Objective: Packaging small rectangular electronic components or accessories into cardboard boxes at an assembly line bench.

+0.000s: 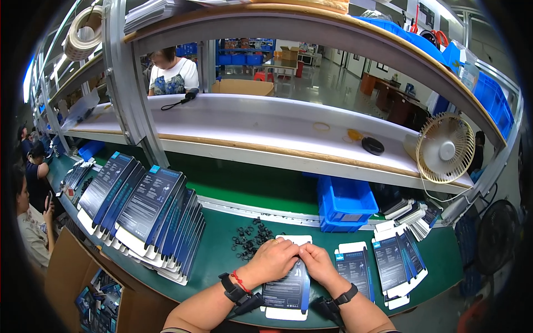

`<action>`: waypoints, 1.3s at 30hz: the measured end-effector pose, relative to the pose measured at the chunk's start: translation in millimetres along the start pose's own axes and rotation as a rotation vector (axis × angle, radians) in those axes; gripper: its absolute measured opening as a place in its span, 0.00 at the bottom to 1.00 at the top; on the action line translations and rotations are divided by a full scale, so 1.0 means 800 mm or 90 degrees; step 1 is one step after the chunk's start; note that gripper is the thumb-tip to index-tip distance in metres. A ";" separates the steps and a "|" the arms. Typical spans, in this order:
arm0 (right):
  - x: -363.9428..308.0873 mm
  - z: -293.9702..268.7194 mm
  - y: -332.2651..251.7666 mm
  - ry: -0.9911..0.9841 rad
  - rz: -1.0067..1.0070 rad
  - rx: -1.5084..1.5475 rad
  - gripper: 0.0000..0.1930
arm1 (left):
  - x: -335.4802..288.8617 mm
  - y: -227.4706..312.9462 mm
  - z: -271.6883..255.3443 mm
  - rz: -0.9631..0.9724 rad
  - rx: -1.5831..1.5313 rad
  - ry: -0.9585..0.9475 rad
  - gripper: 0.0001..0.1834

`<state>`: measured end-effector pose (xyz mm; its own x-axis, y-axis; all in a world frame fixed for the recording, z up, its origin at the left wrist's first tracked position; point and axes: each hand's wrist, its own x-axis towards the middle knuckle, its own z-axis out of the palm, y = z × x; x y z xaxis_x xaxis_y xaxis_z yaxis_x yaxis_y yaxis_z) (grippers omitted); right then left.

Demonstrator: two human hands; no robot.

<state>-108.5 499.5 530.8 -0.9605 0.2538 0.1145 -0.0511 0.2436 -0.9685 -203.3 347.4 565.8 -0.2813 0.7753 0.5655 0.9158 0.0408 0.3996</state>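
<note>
A dark blue flat carton (284, 292) with white flaps lies on the green table in front of me. Over its upper part my left hand (273, 258) is closed, fingers bent and fingertips pressed together. My right hand (318, 264) meets it there, thumb and fingers pinched close to the left fingertips. Whatever sits between the fingers is hidden. Just left of the carton's top is a heap of small black ring-like parts (249, 237). Another flat carton (353, 269) lies to the right of my right hand. Both wrists wear black straps with a small device.
Tall stacks of flat cartons (152, 208) stand at left; a fanned pile (397, 256) lies at right. Behind are blue bins (347, 200) and a white shelf (266, 125) with a fan (446, 146). An open cardboard box (69, 261) stands lower left. Other people are at left and beyond the shelf.
</note>
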 end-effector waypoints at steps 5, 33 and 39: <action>0.000 0.001 -0.008 0.003 0.007 -0.006 0.11 | 0.000 -0.001 0.002 -0.005 -0.009 0.002 0.08; -0.003 0.000 -0.004 -0.004 0.015 0.008 0.11 | -0.001 0.003 0.001 -0.004 0.015 0.001 0.09; -0.003 0.001 -0.006 -0.007 0.015 0.012 0.11 | -0.002 0.002 0.002 0.002 0.008 0.003 0.10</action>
<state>-106.4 497.1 535.3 -0.9646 0.2482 0.0897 -0.0339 0.2207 -0.9748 -201.1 347.2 564.5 -0.2795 0.7724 0.5703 0.9205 0.0466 0.3880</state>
